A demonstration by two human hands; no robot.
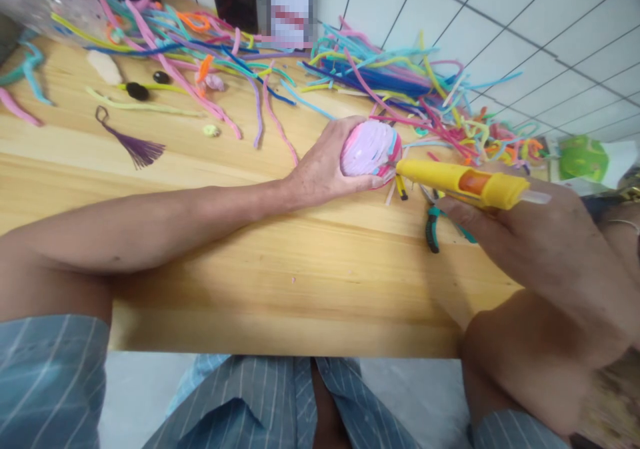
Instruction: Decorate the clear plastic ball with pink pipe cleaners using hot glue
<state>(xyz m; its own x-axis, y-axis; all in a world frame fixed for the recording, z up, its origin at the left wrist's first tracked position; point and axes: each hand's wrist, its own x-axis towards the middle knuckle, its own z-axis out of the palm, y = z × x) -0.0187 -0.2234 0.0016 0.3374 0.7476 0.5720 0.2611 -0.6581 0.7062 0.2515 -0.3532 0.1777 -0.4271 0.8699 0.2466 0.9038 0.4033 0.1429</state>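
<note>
My left hand is wrapped round a pink and lilac ball that looks wound from pipe cleaners, with blue and red strips on its right side. In my right hand is a yellow hot glue gun, a clear glue stick poking out of its back end. The gun's nozzle points left and is at the ball's right side; whether it touches cannot be made out. Below the gun lie pliers with teal and black handles, partly hidden by my right hand.
Heaps of coloured pipe cleaners lie along the back of the wooden table, by the tiled wall. At the left are a purple tassel, black oval pieces and a clear plastic bag. A green round item stands far right.
</note>
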